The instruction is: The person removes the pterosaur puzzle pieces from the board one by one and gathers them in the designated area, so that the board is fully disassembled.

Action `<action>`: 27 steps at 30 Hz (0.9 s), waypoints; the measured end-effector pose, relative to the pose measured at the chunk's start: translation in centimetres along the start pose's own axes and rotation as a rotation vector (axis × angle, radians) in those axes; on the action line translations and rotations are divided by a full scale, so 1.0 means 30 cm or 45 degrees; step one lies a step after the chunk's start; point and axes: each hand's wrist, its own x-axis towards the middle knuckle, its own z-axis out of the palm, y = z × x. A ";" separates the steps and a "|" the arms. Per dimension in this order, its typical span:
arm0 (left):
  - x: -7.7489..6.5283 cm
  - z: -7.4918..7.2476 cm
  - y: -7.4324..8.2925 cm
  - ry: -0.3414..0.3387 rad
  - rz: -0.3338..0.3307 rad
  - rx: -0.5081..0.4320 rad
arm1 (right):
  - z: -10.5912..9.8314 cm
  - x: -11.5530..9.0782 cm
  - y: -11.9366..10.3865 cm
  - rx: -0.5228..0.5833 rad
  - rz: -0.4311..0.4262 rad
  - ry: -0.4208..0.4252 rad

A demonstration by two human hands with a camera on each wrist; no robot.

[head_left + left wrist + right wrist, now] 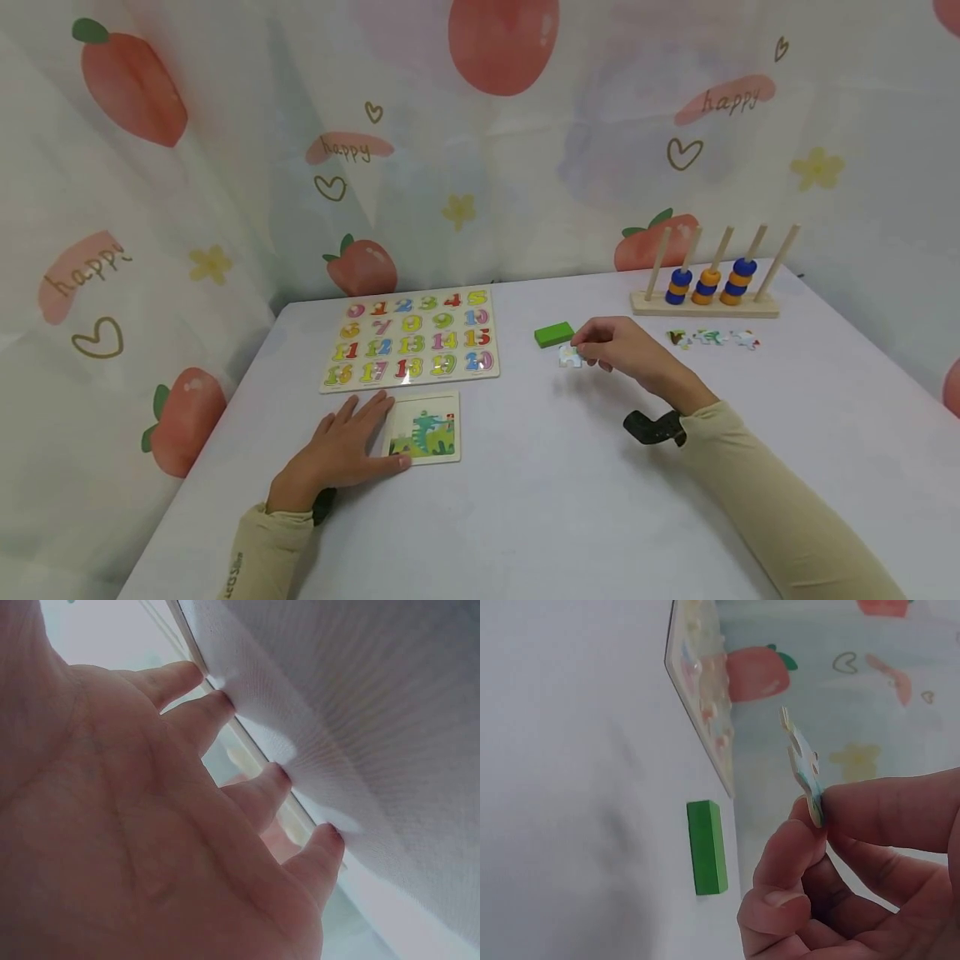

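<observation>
Fruit-printed pale fabric (525, 183) is hung behind a white desk (525, 517). One side of a square wooden dinosaur puzzle tray (457, 429) is touched by the left hand (345, 446), its grip spread; open room is left on the tray's right. Near a green rectangular block (553, 334), a thin pale jigsaw piece (570, 357) is held above the desk, pinched in the right hand (628, 354): probably light, stiff, best taken by its edges.

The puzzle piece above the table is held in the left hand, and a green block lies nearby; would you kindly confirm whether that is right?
Not quite: the head view shows the puzzle piece pinched by the right hand, not the left hand; the green block does lie nearby.
</observation>
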 end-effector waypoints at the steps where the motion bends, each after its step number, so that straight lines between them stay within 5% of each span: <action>1: 0.000 0.000 -0.001 0.000 0.000 -0.001 | -0.011 0.000 0.005 -0.010 0.012 0.012; 27: 0.010 0.004 -0.017 0.016 0.002 -0.015 | -0.337 -0.084 0.138 -0.270 0.195 0.251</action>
